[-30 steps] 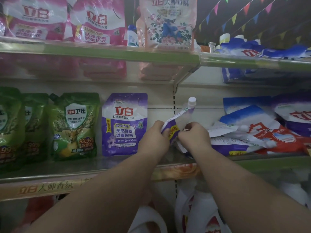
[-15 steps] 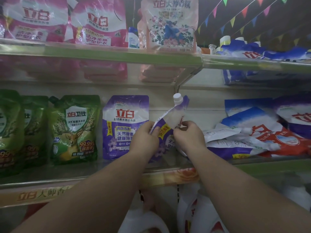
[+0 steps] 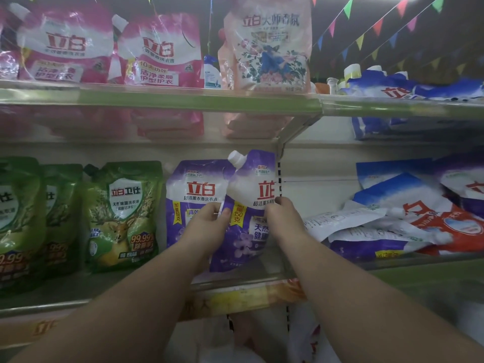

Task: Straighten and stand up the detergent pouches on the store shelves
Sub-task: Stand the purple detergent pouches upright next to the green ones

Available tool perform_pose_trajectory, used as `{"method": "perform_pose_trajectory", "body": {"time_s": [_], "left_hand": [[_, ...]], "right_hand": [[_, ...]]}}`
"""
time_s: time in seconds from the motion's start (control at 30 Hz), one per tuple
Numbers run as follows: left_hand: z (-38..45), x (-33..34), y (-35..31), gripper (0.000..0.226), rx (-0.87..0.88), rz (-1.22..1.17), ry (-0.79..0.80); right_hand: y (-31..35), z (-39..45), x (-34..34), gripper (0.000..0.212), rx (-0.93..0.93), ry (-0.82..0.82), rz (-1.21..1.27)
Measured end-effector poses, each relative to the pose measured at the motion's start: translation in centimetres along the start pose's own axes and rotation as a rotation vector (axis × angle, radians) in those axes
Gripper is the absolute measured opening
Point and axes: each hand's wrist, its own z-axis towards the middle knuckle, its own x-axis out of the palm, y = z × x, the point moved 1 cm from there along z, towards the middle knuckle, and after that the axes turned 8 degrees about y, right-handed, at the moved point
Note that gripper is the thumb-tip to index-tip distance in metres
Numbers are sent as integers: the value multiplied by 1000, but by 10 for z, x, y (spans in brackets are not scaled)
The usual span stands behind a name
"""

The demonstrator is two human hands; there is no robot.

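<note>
On the middle shelf (image 3: 146,292), both hands gripping upright purple pouch (image 3: 248,205), white-capped

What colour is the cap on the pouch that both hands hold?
White; the cap tops the purple pouch, seen in the head view.

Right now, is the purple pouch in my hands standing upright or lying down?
Upright: the purple pouch faces front, spout up, gripped by left hand and right hand.
</note>
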Motion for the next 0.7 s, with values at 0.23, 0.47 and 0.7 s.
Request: {"method": "perform_pose_trajectory", "body": {"time_s": [0.23,0.47,0.7], "left_hand": [[0,-26,16,25,-50,-19,-40],[6,-33,29,25,-56,-125,-41],[-2,-37,25,17,146,48,-252]], "right_hand": [[14,2,23,35,111,119,225],[0,24,32,21,213,138,229],[-11,23,38,26,282,188,142]]}}
